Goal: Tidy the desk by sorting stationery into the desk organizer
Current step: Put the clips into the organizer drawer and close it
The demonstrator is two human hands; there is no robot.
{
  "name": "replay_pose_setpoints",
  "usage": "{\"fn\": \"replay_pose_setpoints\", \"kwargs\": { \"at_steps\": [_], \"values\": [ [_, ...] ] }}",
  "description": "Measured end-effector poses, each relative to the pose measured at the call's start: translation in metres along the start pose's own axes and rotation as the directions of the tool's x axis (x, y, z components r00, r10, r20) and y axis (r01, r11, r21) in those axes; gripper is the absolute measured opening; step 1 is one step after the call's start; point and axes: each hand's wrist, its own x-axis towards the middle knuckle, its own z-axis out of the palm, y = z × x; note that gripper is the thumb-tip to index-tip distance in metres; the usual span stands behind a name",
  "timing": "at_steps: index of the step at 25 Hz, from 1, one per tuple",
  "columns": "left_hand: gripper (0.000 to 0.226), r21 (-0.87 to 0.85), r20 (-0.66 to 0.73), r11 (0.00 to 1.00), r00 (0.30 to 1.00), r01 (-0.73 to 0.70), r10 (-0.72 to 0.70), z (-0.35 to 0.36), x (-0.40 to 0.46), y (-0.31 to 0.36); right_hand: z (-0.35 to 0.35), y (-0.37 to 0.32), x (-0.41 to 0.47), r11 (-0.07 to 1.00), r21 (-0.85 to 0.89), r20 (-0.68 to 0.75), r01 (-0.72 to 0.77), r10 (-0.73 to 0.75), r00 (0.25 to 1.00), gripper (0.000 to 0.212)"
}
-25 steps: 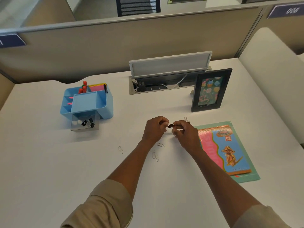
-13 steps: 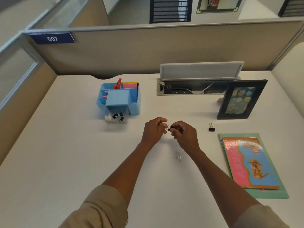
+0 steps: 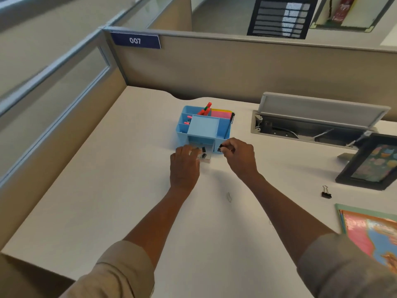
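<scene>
pinching binder clip (image 3: pixel 219 147) – right hand (image 3: pixel 240 157) fingers (image 3: pixel 225 149) curled

— What's the person wearing?
— A khaki-beige top; the left sleeve (image 3: pixel 120 269) and the right sleeve (image 3: pixel 341 265) both end above the elbow, fabric slightly creased.
— Anything on the forearms or wrists?
— Bare down to the left hand (image 3: pixel 184 166) and the right hand (image 3: pixel 240 158).

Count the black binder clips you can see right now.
4: one pinched in the right hand, binder clip; two in the organizer's clear drawer by the left hand; one loose near the picture frame. More may be hidden.
</scene>
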Motion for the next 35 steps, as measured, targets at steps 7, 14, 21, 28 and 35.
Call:
{"fn": "replay_pose_setpoints", "kwargs": {
  "at_steps": [7,14,21,28,35],
  "values": [
    [0.043,-0.031,0.069,0.999,0.997,0.033,-0.031,-0.001,0.004,-0.018,0.042,-0.028,0.029,0.954,-0.269,0.161,0.132,-0.091,0.983,0.015],
    [0.041,-0.135,0.074,0.986,0.994,0.094,-0.085,-0.009,0.014,-0.032,0.072,-0.041,0.039,0.916,-0.366,0.267,0.164,-0.066,0.962,0.016],
    [0.035,-0.155,0.07,0.982,0.993,0.106,-0.096,-0.009,0.011,-0.038,0.064,-0.037,0.024,0.896,-0.384,0.201,0.222,-0.153,0.968,0.017],
    [0.028,-0.201,0.026,0.978,0.998,-0.047,0.053,-0.006,0.005,0.0,0.028,-0.011,-0.008,0.933,-0.34,0.066,0.121,-0.105,0.992,0.019],
    [0.013,-0.473,0.15,0.862,0.947,-0.184,0.285,0.014,-0.01,0.077,-0.031,0.066,-0.079,0.922,-0.185,-0.233,-0.341,0.296,0.926,0.017]
  ]
}}
